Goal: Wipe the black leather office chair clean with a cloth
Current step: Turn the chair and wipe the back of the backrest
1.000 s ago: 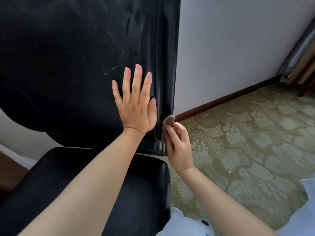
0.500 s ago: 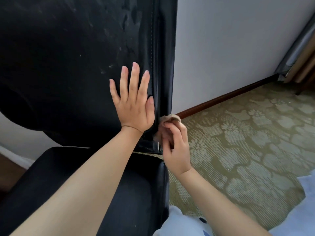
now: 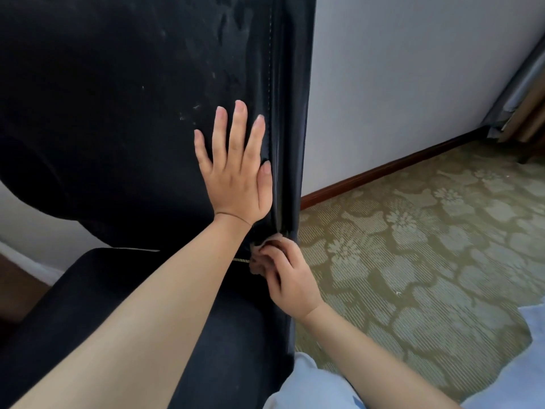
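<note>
The black leather office chair fills the left of the view, its backrest (image 3: 124, 107) upright with pale smudges and its seat (image 3: 88, 296) below. My left hand (image 3: 236, 172) lies flat with straight fingers on the backrest, next to the stitched right edge. My right hand (image 3: 283, 273) grips a small brownish cloth (image 3: 261, 246) and holds it against the bottom of the backrest's right edge, just above the seat. Most of the cloth is hidden under my fingers.
A white wall (image 3: 398, 84) with a dark wooden skirting board (image 3: 383, 169) stands right behind the chair. Green patterned carpet (image 3: 413, 246) covers the floor to the right. A curtain edge (image 3: 519, 93) hangs at the far right. My light blue clothing (image 3: 309, 388) shows at the bottom.
My right hand has slid the cloth down the backrest's right edge to its bottom corner. My left hand has stayed flat on the backrest.
</note>
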`<state>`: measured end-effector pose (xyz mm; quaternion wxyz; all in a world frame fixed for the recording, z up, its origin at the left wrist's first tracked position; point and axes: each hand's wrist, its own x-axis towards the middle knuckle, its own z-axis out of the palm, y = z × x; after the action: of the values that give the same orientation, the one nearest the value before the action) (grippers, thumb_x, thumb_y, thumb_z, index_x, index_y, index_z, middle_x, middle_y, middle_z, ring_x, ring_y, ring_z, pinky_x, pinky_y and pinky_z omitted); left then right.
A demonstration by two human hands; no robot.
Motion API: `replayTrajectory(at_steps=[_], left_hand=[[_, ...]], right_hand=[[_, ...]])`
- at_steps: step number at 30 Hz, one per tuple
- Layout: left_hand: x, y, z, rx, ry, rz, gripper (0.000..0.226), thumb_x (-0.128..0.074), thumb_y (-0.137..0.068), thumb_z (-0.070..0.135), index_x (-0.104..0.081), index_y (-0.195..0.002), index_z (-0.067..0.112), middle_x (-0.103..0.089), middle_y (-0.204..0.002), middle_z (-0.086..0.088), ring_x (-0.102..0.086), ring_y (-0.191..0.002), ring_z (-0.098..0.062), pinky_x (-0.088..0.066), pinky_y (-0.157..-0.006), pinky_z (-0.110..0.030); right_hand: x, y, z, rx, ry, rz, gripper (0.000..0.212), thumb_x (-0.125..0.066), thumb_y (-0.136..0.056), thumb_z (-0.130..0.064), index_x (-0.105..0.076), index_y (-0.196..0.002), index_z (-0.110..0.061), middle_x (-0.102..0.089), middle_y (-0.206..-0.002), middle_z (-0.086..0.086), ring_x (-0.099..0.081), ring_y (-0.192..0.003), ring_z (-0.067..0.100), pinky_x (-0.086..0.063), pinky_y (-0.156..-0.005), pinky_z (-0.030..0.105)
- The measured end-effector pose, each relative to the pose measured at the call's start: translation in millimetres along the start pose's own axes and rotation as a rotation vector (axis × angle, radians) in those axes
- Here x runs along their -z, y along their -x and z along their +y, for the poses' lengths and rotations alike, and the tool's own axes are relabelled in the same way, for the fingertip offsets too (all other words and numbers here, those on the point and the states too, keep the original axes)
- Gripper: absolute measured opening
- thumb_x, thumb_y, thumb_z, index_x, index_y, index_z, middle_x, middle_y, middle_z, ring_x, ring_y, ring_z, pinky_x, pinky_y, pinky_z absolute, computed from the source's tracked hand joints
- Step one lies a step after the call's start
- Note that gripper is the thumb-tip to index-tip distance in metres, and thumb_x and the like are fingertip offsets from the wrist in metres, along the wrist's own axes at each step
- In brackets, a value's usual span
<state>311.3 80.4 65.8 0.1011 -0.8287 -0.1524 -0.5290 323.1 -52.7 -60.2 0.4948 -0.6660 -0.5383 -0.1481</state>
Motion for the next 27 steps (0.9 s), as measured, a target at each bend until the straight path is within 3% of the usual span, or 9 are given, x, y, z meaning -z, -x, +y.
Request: replayTrajectory(at_steps=[3, 8, 13, 17, 19, 21, 22, 25, 27], left_hand=[[-1, 0, 0, -0.006, 0.015, -0.001, 0.052, -0.01, -0.099, 0.036, -0.026, -0.143, 0.012, -0.026, -0.148, -0.013, -0.024, -0.139, -0.036, -0.012, -0.113, -0.057], [-2, 0, 0, 0.007, 0.022, -0.001, 0.053, -0.01, -0.099, 0.036, -0.026, -0.143, 0.012, -0.026, -0.148, -0.014, -0.024, -0.138, -0.037, -0.013, -0.112, -0.059], [-2, 0, 0, 0.008, 0.022, -0.004, 0.052, -0.009, -0.099, 0.036, -0.025, -0.142, 0.012, -0.024, -0.148, -0.013, -0.023, -0.138, -0.036, -0.014, -0.112, -0.058], [-4, 0, 0, 0.003, 0.022, 0.006, 0.052, -0.01, -0.099, 0.036, -0.026, -0.142, 0.013, -0.025, -0.148, -0.013, -0.023, -0.138, -0.036, -0.012, -0.113, -0.057], [-4, 0, -1, 0.004, 0.013, 0.014, 0.052, -0.011, -0.099, 0.036, -0.027, -0.142, 0.012, -0.03, -0.147, -0.015, -0.025, -0.138, -0.036, -0.012, -0.114, -0.056], [-4, 0, -1, 0.005, 0.012, 0.018, 0.052, -0.011, -0.099, 0.036, -0.028, -0.142, 0.012, -0.031, -0.147, -0.016, -0.025, -0.138, -0.036, -0.013, -0.114, -0.056], [-3, 0, -1, 0.002, 0.01, 0.019, 0.052, -0.012, -0.099, 0.035, -0.028, -0.142, 0.012, -0.031, -0.146, -0.016, -0.026, -0.138, -0.037, -0.013, -0.113, -0.057], [-4, 0, -1, -0.004, 0.017, 0.02, 0.051, -0.013, -0.099, 0.035, -0.028, -0.142, 0.012, -0.032, -0.146, -0.016, -0.026, -0.138, -0.037, -0.014, -0.112, -0.058], [-5, -1, -2, -0.005, 0.019, 0.027, 0.051, -0.013, -0.098, 0.035, -0.028, -0.142, 0.012, -0.033, -0.146, -0.017, -0.026, -0.137, -0.037, -0.014, -0.113, -0.057]], right_hand=[[11, 4, 10, -0.043, 0.034, 0.074, 0.023, -0.049, -0.088, -0.005, -0.052, -0.11, -0.009, -0.045, -0.119, 0.007, -0.049, -0.112, 0.019, -0.039, -0.101, 0.022], [14, -15, 34, -0.389, 0.099, 0.279, 0.03, -0.058, -0.085, -0.001, -0.055, -0.114, 0.002, -0.043, -0.121, 0.015, -0.038, -0.107, 0.003, -0.025, -0.097, 0.001], [-10, -12, 48, -0.392, 0.18, 0.251, 0.029, -0.061, -0.086, -0.003, -0.05, -0.112, -0.007, -0.044, -0.118, 0.011, -0.048, -0.105, 0.02, -0.039, -0.091, 0.02], [-13, -1, 52, -0.446, 0.222, 0.187, 0.009, -0.056, -0.09, -0.008, -0.051, -0.096, -0.012, -0.049, -0.109, 0.002, -0.049, -0.092, 0.008, -0.042, -0.085, 0.023], [-15, 10, 55, -0.531, 0.188, 0.075, 0.01, -0.057, -0.09, -0.016, -0.052, -0.095, -0.024, -0.052, -0.1, -0.01, -0.053, -0.084, 0.002, -0.044, -0.074, 0.029], [-13, 26, 62, -0.394, 0.333, -0.096, 0.022, -0.069, -0.082, -0.018, -0.053, -0.096, -0.026, -0.056, -0.103, -0.007, -0.057, -0.084, 0.011, -0.047, -0.056, 0.028], [-10, 33, 68, -0.361, 0.377, -0.167, 0.022, -0.069, -0.084, -0.024, -0.054, -0.1, -0.028, -0.056, -0.107, -0.006, -0.058, -0.087, 0.014, -0.048, -0.056, 0.024], [-3, 26, 66, -0.197, 0.361, -0.173, 0.025, -0.039, -0.096, -0.052, -0.051, -0.116, -0.045, -0.044, -0.115, -0.03, -0.045, -0.106, -0.011, -0.036, -0.083, 0.005], [0, 9, 55, -0.186, 0.318, -0.018, 0.026, -0.043, -0.098, -0.034, -0.056, -0.12, -0.029, -0.041, -0.12, -0.024, -0.042, -0.111, -0.006, -0.034, -0.093, 0.009]])
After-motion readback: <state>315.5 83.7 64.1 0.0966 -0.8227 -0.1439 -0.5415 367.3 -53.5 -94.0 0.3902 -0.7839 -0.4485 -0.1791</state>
